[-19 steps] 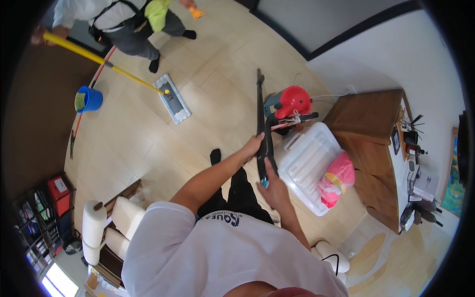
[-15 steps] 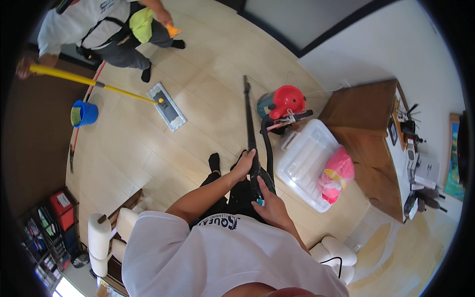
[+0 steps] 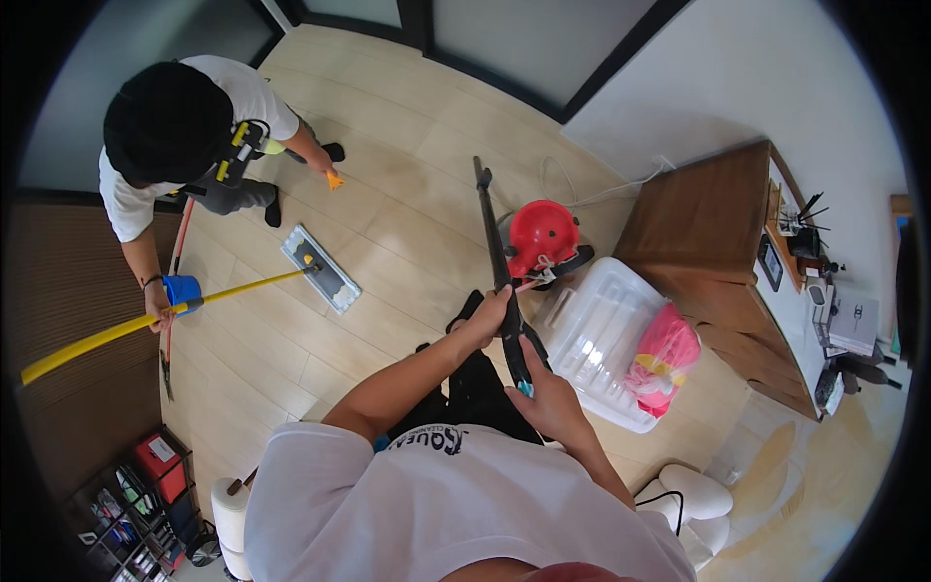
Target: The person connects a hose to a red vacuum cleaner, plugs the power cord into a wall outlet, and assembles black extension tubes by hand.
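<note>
Both my hands are closed around a black vacuum wand point(image 3: 493, 225), which points away from me over the floor. My left hand point(image 3: 488, 318) wraps the tube in the middle. Closer to my body, my right hand point(image 3: 548, 396) grips the handle end, where a small light-blue piece shows. To the right of the wand stands the vacuum cleaner point(image 3: 545, 235), with a rounded red top. My hands partly hide the wand's lower end.
A clear plastic box point(image 3: 582, 325) with a pink bag point(image 3: 665, 361) on it lies right. Beyond stands a brown wooden cabinet point(image 3: 693, 218). At far left a person point(image 3: 208, 165) holds a yellow-handled flat mop point(image 3: 322, 270) near a blue bucket point(image 3: 182, 293). White rolled cushions point(image 3: 693, 495) sit lower right.
The view has shifted, bringing more of the far doors in. The other person now leans forward, with the mop pole lower. My hands keep their grip on the wand.
</note>
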The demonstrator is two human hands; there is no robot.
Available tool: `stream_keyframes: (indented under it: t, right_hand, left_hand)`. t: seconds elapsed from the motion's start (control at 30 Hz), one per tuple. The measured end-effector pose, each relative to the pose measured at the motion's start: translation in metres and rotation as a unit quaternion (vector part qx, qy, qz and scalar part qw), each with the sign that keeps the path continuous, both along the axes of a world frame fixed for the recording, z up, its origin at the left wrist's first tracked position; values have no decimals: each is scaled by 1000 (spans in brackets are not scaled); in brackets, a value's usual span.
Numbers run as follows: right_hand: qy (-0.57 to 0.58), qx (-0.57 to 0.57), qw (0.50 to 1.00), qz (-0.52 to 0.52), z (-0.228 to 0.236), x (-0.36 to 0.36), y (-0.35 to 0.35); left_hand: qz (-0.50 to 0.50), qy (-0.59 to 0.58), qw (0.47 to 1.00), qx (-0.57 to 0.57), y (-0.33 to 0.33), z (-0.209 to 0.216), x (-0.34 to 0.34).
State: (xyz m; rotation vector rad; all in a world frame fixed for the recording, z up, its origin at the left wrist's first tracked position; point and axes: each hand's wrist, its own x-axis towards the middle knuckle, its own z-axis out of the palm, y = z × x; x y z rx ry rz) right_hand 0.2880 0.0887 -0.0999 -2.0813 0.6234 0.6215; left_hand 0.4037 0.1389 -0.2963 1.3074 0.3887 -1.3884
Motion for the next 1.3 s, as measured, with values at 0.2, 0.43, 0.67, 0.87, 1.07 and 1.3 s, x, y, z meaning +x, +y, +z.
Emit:
stream_keyframes:
  t: [0.2,0.43,0.67,0.87,1.07,1.3]
  right_hand:
    - [-35,-78,991,-98,-42,44,-57]
    - [-114,38,972,-201,-68,112,-67]
    - [-94,29,973,-208,-66,127,-58]
    - [-101,9,971,-215,-48,145,-44]
    - [-116,-10,972,-203,-53,152,-48]
    - [-80,37,970,-225,-37,163,-54]
  left_hand:
    - [-54,-14,991,-124,-99,-40,56]
    - [-88,33,986,-139,-123,-51,132]
    - [-113,19,984,-135,-123,-34,147]
    - [-114,30,984,-131,-111,-7,159]
    - [-89,11,988,-124,-115,-14,167]
    - [-69,-9,989,-127,-122,-3,175]
